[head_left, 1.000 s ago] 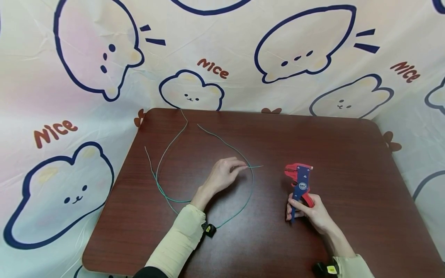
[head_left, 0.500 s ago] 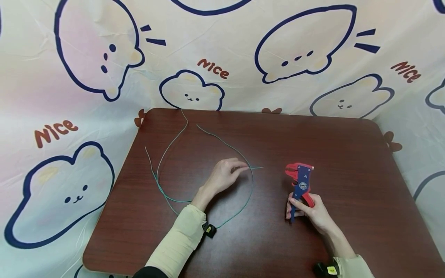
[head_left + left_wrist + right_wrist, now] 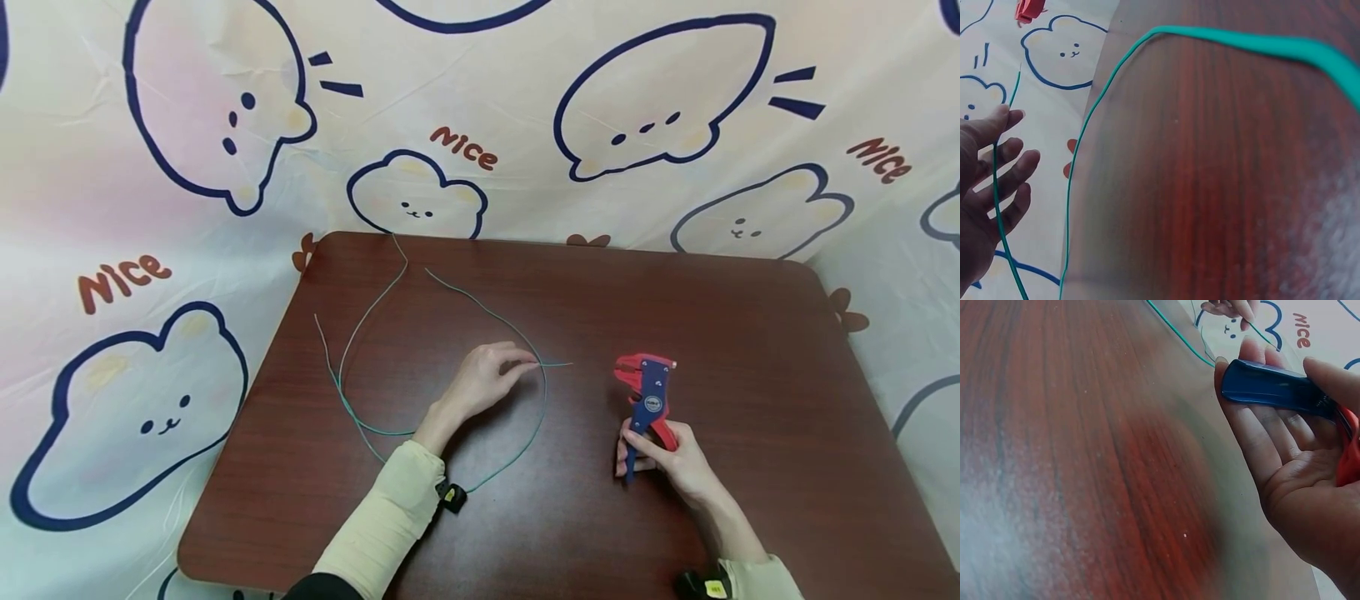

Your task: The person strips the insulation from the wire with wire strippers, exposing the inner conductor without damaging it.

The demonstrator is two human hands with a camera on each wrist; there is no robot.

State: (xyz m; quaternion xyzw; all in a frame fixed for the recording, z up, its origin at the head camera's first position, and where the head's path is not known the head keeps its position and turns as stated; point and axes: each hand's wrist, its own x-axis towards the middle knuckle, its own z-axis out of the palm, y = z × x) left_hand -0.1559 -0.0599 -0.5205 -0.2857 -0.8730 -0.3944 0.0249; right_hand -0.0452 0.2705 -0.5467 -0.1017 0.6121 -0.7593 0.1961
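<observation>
My left hand [image 3: 483,375] pinches a thin green wire [image 3: 999,206] between thumb and forefinger, close to one end. The wire's free tip [image 3: 562,364] sticks out to the right of the fingertips, and a fine pale strand shows at its very end in the left wrist view. In my right hand [image 3: 675,462] is a red and blue wire stripper [image 3: 651,392], held upright with its red head up and to the left. The blue handle [image 3: 1266,387] lies across the fingers in the right wrist view. A gap separates the stripper from the wire tip.
More green wire [image 3: 351,342] lies in loose curves on the brown wooden table [image 3: 720,317], with one length reaching the back edge. A loop [image 3: 542,417] runs under the left forearm. Behind the table hangs a cartoon-printed cloth [image 3: 525,92].
The left fingertips and the wire tip have shifted very slightly right and down. The right hand and the stripper are nearly still. The head view has moved a little.
</observation>
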